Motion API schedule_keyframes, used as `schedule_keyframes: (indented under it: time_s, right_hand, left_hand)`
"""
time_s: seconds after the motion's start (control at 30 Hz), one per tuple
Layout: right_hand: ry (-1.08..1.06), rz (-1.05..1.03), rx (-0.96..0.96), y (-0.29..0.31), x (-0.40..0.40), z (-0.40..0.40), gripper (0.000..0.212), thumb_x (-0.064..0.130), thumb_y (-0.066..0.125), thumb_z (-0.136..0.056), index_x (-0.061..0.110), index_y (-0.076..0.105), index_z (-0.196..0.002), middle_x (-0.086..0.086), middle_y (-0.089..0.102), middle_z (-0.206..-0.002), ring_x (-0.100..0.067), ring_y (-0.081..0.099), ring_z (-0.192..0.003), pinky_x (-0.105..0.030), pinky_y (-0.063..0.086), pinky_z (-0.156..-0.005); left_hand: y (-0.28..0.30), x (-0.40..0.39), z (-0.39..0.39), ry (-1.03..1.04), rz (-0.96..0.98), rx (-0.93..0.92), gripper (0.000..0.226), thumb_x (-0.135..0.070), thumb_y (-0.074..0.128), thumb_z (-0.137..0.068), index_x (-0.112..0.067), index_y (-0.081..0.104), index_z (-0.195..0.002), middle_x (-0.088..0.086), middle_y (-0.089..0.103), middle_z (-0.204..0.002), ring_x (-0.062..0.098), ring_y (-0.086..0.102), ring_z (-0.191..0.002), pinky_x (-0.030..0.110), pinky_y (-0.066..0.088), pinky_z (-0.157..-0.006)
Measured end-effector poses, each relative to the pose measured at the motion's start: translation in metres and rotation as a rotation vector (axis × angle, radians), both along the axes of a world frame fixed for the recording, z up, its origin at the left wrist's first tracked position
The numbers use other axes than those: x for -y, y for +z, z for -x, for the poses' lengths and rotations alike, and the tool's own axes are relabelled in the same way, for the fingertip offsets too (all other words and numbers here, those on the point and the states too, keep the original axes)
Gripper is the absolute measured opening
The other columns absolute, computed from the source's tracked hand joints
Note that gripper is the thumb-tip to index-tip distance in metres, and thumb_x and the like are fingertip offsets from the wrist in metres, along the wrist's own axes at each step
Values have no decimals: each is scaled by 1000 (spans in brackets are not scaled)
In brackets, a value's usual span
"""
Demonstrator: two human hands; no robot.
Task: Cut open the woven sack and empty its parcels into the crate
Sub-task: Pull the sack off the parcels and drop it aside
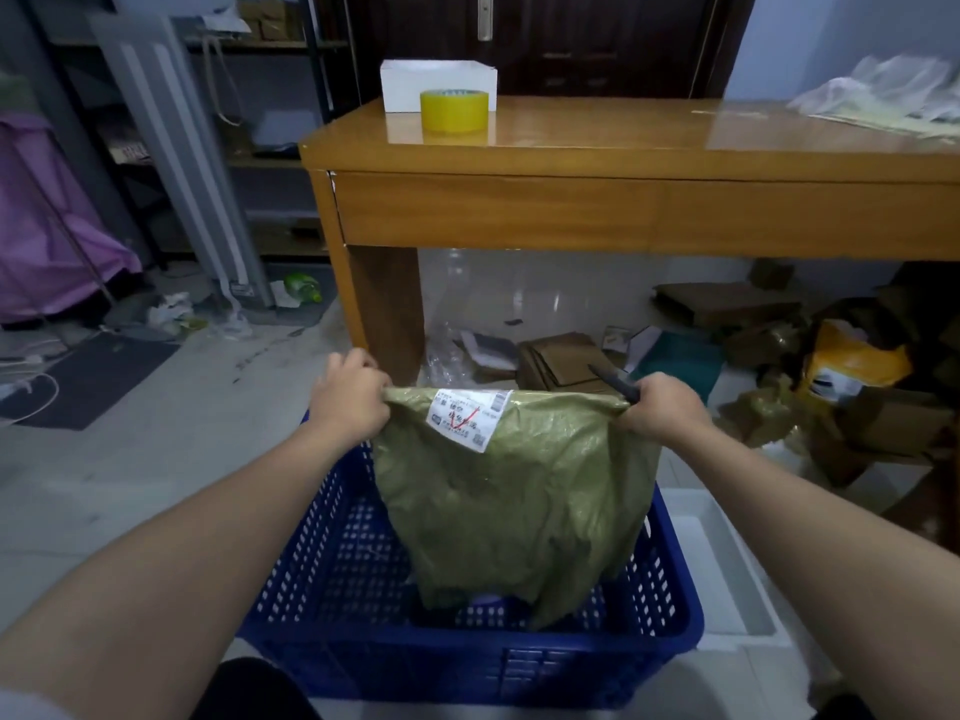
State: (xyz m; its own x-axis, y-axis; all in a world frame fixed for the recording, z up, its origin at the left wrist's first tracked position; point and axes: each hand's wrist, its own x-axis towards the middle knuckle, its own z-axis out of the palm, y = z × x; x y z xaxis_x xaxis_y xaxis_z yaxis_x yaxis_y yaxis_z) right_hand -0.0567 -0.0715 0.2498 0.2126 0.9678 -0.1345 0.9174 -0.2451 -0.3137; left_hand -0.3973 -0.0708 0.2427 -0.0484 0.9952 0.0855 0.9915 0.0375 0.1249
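The wooden tabletop fills the upper half of the view, from 11 to 2 o'clock. Below it, at 6 o'clock, a blue slotted crate sits on the floor. The olive woven sack hangs at the centre of the view with its lower end down inside the crate, and a white shipping label is stuck near its top edge. A pale parcel just shows under the sack's bottom edge, though too little is visible to say more. At 4 o'clock a white tray lies just beside the crate. Flattened cardboard and loose wrappings are scattered on the floor at 3 o'clock.

The left hand has its grip clamped on the sack's top left corner. The right hand pinches the top right corner, and a dark knife sticks out of the same fist toward 11 o'clock.

At 12 o'clock a white box stands on the tabletop with a yellow tape roll touching its front.
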Motion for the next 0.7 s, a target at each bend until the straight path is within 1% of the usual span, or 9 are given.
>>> schedule_keyframes:
  time_s: [0.1, 0.2, 0.27, 0.33, 0.37, 0.47, 0.57, 0.63, 0.7]
  right_hand:
    - [51, -104, 141, 13, 4, 2, 29, 21, 67, -74, 14, 68, -102, -10, 56, -112, -31, 60, -88, -35, 49, -66]
    - [251, -285, -33, 32, 6, 30, 47, 24, 70, -70, 20, 68, -117, 0, 56, -135, -26, 61, -106, -34, 51, -80]
    - [376, -244, -191, 41, 8, 57, 59, 37, 77, -63, 25, 66, -120, 2, 65, -127, -22, 63, -103, -34, 52, -81]
    - [406, -93, -205, 38, 7, 78, 80, 47, 82, -56, 23, 60, -128, 2, 67, -121, -22, 63, -103, -35, 52, -84]
    - [374, -32, -185, 32, 4, 82, 81, 49, 83, -55, 19, 60, -126, 1, 69, -118, -23, 64, -102, -37, 53, -86]
    - [214, -18, -169, 22, -4, 84, 51, 46, 82, -65, 10, 67, -98, -3, 71, -95, -25, 67, -87, -37, 56, -77]
    - [82, -120, -199, 19, -9, 80, 34, 43, 76, -76, 12, 65, -88, -5, 68, -87, -29, 66, -82, -32, 48, -65]
    - [-26, -187, -325, 16, -12, 71, 28, 38, 73, -79, 14, 63, -85, -5, 67, -82, -29, 65, -78, -32, 45, -61]
    - [-118, -221, -584, 14, -14, 62, 22, 33, 71, -80, 13, 63, -83, -4, 64, -74, -26, 63, -71, -32, 45, -59]
  left_hand:
    - [15, -4, -14, -134, -159, 144, 26, -2, 54, -81, -22, 68, -90, -1, 60, -111, 26, 50, -110, 43, 45, -91]
    - [28, -8, -34, -226, -159, 172, 24, 1, 51, -81, -20, 61, -81, 3, 66, -95, 29, 58, -100, 46, 50, -83]
    - [34, -13, -50, -281, -171, 192, 23, 0, 50, -83, -19, 63, -85, 3, 65, -93, 28, 60, -96, 44, 50, -79]
    - [40, -15, -62, -337, -196, 235, 25, -1, 49, -86, -21, 63, -88, 3, 64, -96, 26, 59, -94, 40, 49, -75]
    - [41, -15, -65, -356, -210, 237, 27, -2, 48, -87, -21, 66, -92, 3, 64, -98, 26, 59, -96, 37, 47, -74]
    - [37, -16, -66, -321, -297, 213, 32, -4, 52, -89, -23, 71, -107, 3, 64, -109, 28, 54, -107, 37, 42, -81]
    - [28, -11, -67, -67, -374, 367, 38, -21, 66, -88, -30, 56, -124, 2, 49, -131, 26, 43, -124, 38, 38, -96]
    - [20, -6, -68, 99, -365, 527, 57, -35, 72, -83, -29, 42, -130, 5, 38, -138, 27, 37, -127, 39, 38, -99]
    - [7, 0, -68, 157, -265, 620, 58, -37, 72, -81, -25, 36, -125, 8, 34, -136, 30, 38, -125, 39, 39, -95]
